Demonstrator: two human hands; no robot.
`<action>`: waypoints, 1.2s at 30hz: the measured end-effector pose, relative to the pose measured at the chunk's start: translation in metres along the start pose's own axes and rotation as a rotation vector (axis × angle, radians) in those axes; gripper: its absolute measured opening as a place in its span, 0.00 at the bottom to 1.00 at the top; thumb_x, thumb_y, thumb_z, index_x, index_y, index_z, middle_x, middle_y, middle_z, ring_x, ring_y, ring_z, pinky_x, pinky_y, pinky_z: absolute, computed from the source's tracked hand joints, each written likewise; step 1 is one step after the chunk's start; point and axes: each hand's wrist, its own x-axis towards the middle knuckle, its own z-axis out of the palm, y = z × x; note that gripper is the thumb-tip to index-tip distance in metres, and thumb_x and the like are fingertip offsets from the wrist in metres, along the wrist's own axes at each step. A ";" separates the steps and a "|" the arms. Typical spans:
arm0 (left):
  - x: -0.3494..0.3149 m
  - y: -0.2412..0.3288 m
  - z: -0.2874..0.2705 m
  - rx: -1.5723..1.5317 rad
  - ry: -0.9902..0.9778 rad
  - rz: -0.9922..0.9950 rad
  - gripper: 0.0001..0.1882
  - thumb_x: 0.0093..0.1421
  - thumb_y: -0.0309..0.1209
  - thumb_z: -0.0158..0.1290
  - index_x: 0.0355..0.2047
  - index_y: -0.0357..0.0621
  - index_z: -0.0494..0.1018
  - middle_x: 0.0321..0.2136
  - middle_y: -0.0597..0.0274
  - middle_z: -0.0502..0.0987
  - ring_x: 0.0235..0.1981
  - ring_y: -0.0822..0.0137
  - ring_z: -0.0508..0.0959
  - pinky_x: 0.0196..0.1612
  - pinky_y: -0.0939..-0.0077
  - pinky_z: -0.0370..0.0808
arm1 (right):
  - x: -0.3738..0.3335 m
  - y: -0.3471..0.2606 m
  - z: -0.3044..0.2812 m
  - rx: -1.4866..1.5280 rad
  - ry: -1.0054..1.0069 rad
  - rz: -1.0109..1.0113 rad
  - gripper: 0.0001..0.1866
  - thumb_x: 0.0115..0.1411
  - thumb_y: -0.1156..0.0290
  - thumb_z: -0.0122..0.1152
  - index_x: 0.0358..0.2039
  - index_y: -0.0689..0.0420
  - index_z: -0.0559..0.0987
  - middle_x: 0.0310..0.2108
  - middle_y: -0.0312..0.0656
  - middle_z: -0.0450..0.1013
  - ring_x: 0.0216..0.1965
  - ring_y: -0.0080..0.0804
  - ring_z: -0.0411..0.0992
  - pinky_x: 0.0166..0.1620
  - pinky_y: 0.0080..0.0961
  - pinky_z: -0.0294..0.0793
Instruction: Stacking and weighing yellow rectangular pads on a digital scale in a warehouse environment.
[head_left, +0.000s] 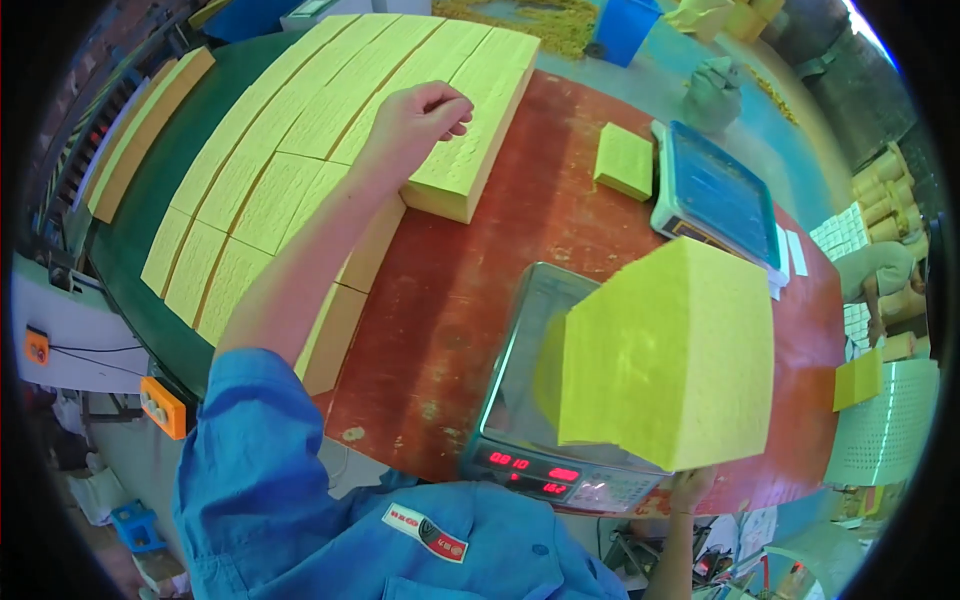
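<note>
My left hand (pixel 430 112) is closed in a loose fist above the rows of yellow paper-like blocks (pixel 330 115), and nothing shows in its curled fingers. At the near right, my right hand (pixel 692 488) grips the lower near corner of a thick yellow block (pixel 670 355), which hides most of its fingers. This block is tilted over the metal pan of a digital scale (pixel 535 330) with a lit red display. Whether it touches the pan is hidden.
On the red tabletop (pixel 440 320) lie a small yellow stack (pixel 625 160) and a second scale with a blue pan (pixel 715 180). A long yellow strip (pixel 150 135) lies at the far left. Beyond the table stand a blue bin (pixel 625 30) and a grey-green sack (pixel 712 92). Another person sits at far right.
</note>
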 end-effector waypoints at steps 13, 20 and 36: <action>-0.009 -0.077 -0.003 1.158 -0.445 0.422 0.20 0.46 0.30 0.63 0.39 0.43 0.70 0.42 0.59 0.73 0.47 0.58 0.73 0.47 0.65 0.74 | -0.012 0.029 0.034 0.400 0.140 0.309 0.18 0.63 0.70 0.47 0.50 0.66 0.73 0.49 0.56 0.71 0.54 0.54 0.66 0.57 0.44 0.63; -0.008 -0.087 0.007 1.101 -0.379 0.496 0.16 0.47 0.32 0.62 0.36 0.42 0.72 0.39 0.60 0.74 0.44 0.58 0.75 0.42 0.64 0.75 | -0.018 0.028 0.027 0.394 0.120 0.278 0.17 0.60 0.73 0.51 0.49 0.66 0.74 0.49 0.58 0.71 0.53 0.55 0.66 0.56 0.45 0.64; 0.000 -0.087 -0.003 1.124 -0.442 0.402 0.12 0.55 0.39 0.57 0.30 0.43 0.75 0.32 0.55 0.78 0.38 0.54 0.79 0.39 0.59 0.75 | -0.003 0.002 0.007 0.019 0.145 -0.076 0.18 0.61 0.77 0.47 0.52 0.65 0.70 0.56 0.54 0.67 0.57 0.51 0.65 0.60 0.42 0.62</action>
